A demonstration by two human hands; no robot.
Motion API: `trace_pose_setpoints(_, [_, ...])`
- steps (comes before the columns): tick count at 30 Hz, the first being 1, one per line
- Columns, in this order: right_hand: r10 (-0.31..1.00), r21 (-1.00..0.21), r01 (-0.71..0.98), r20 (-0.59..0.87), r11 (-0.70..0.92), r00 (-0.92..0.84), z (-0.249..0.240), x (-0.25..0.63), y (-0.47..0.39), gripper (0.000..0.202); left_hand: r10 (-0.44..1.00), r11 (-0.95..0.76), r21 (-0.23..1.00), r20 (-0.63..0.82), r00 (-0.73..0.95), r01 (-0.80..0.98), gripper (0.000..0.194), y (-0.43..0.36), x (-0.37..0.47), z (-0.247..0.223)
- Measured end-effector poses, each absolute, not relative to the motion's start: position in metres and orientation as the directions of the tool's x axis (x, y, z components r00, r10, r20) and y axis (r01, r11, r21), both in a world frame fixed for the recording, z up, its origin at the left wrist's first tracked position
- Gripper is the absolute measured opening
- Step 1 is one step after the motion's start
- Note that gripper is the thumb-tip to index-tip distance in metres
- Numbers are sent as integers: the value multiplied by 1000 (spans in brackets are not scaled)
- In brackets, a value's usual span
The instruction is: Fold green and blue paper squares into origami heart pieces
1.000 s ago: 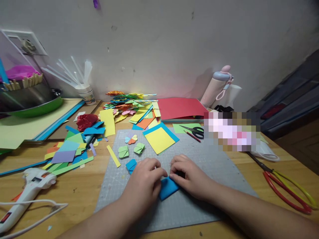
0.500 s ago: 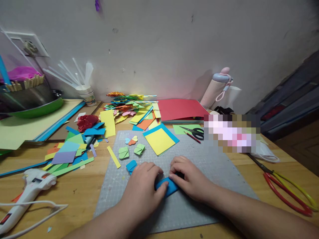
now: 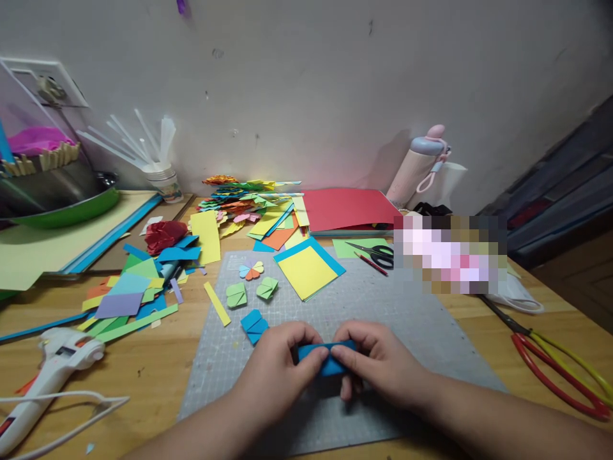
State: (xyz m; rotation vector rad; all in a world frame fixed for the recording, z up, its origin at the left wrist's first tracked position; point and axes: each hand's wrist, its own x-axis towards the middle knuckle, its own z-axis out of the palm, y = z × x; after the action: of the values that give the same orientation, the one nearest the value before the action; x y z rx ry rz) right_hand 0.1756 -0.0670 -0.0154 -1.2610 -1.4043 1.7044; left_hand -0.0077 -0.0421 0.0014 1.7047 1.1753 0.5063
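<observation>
A folded blue paper [image 3: 334, 365] is held between both hands above the grey cutting mat [image 3: 407, 332]. My left hand [image 3: 282, 358] grips its left part, thumb on top. My right hand [image 3: 378, 361] pinches its right part, the two thumb tips nearly meeting at the middle. Another folded blue piece [image 3: 254, 326] lies on the mat just left of my left hand. Behind it are two folded green pieces [image 3: 236, 294] and a small multicoloured paper flower [image 3: 251, 270]. Yellow square paper [image 3: 309, 271] rests on blue sheets farther back.
A white glue gun [image 3: 52, 364] and its cord are at the left, near coloured paper scraps [image 3: 119, 305]. Black scissors [image 3: 376, 254] lie behind the mat's right side; red-and-yellow-handled scissors [image 3: 560, 377] are at the right. A pink bottle [image 3: 414, 169] stands behind.
The blue paper has been raised from the mat and tilted. My right hand has moved down and now grips its right end, with the thumb on top. The view has shifted slightly.
</observation>
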Motion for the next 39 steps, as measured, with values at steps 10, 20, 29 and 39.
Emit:
trace_pose_setpoints(10, [885, -940, -48, -300, -338, -356, -17, 174, -69, 34, 847, 287, 914, -382, 370, 286, 25, -40, -6, 0])
trace_pose_setpoints(20, [883, -938, -70, -292, -339, -366, -16, 175, -69, 35, 848, 316, 922, -380, 369, 224, 23, -40, -6, -4])
trace_pose_setpoints(29, [855, -939, -2, -311, -343, -415, -18, 174, -70, 33, 862, -38, 933, -151, 483, 359, 12, -41, -8, -1])
trace_pose_setpoints(39, [888, -889, 442, -292, -116, -356, -17, 183, -59, 19, 838, -432, 711, 89, 539, 555, 9, -40, -13, -4])
